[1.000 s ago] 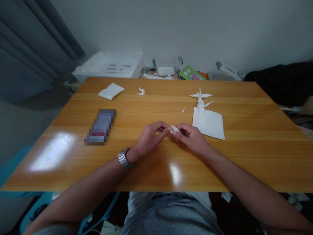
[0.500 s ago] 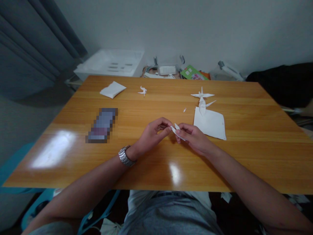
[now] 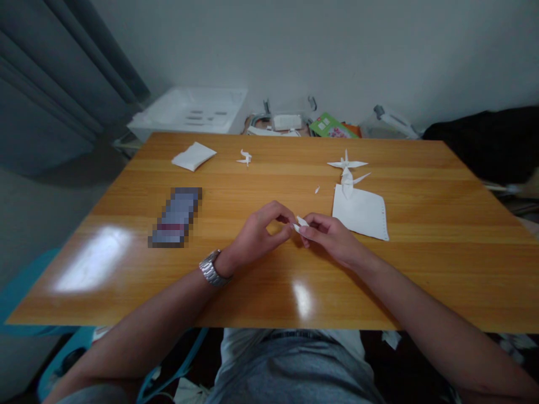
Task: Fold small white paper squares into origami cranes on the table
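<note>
Over the middle of the table, my right hand (image 3: 330, 235) pinches a small folded white paper (image 3: 301, 222) between thumb and fingers. My left hand (image 3: 267, 229), with a metal watch at its wrist, comes from the other side. Its thumb and forefinger are closed together on the left tip of the same folded paper. Part of the paper is hidden behind the fingers. Just right of my right hand lies a white sheet (image 3: 362, 216) with a perforated edge. Folded paper cranes (image 3: 347, 164) rest at and beyond its far edge.
A tiny paper crane (image 3: 245, 158) and a folded paper (image 3: 193, 157) lie toward the back left. The blurred phone (image 3: 177, 216) is at the left. A paper scrap (image 3: 317, 190) sits near the hands. Behind the table stand a white bin (image 3: 193, 109) and a green booklet (image 3: 330, 124).
The folded paper has turned a little in my fingers, and its lower right end now shows less. My left hand's thumb and forefinger make a rounder loop. The objects on the table stay put.
</note>
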Motion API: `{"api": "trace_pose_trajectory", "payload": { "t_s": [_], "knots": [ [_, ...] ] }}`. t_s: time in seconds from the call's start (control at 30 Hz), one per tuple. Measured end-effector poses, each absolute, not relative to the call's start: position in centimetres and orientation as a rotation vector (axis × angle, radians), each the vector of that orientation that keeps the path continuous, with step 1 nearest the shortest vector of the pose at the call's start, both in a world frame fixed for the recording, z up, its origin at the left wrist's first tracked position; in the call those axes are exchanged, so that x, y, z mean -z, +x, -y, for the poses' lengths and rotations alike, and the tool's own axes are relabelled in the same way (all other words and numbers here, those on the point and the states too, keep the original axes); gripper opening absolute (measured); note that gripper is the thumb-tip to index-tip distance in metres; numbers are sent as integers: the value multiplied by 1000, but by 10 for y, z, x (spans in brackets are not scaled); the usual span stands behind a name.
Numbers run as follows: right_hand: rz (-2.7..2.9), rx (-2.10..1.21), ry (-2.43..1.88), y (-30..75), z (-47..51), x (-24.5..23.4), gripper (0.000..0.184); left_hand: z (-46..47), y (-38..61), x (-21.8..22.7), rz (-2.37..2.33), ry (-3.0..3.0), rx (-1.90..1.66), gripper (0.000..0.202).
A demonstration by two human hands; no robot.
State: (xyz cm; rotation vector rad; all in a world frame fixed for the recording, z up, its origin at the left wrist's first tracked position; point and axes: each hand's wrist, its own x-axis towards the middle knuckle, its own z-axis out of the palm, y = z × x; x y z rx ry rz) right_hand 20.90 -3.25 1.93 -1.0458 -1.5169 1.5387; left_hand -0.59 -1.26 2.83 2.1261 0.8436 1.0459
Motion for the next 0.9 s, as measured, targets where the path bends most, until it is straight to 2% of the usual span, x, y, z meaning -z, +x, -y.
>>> {"api": "trace_pose_trajectory", "payload": {
  "t_s": [0.6, 0.9],
  "knots": [
    [1511, -1496, -1045, 206, 33, -25, 31, 8, -12, -25, -825, 2424, -1007, 8],
    [1429, -1446, -1077, 202, 33, -15, 30, 14, -5, -22, -933, 2412, -1141, 7]
  ]
}}
